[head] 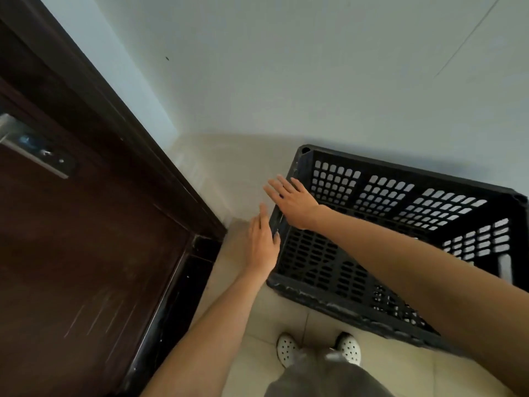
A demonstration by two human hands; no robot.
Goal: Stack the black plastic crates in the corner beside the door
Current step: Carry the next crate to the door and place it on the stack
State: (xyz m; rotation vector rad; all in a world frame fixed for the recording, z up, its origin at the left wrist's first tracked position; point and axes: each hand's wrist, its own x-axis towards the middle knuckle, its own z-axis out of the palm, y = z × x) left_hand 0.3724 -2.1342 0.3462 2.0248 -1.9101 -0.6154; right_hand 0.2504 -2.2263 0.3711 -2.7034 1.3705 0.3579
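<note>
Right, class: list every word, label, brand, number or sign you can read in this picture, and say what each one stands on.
No readable text anywhere in this view.
Black crate: only grid holes and ribs, no label or brand visible.
Lock plate on the door: small marks and a bluish patch, too blurred to read.
Wall: one small dark speck, not writing.
White shoes: holes only, no logo visible.
Both hands, left and right, hold nothing printed.

The one head-worn camera is looking steeply down from standing height into the corner. It is facing the pale painted wall (286,67), taking in the dark brown wooden door (71,239) at left and the beige tiled floor (257,325) close below.
</note>
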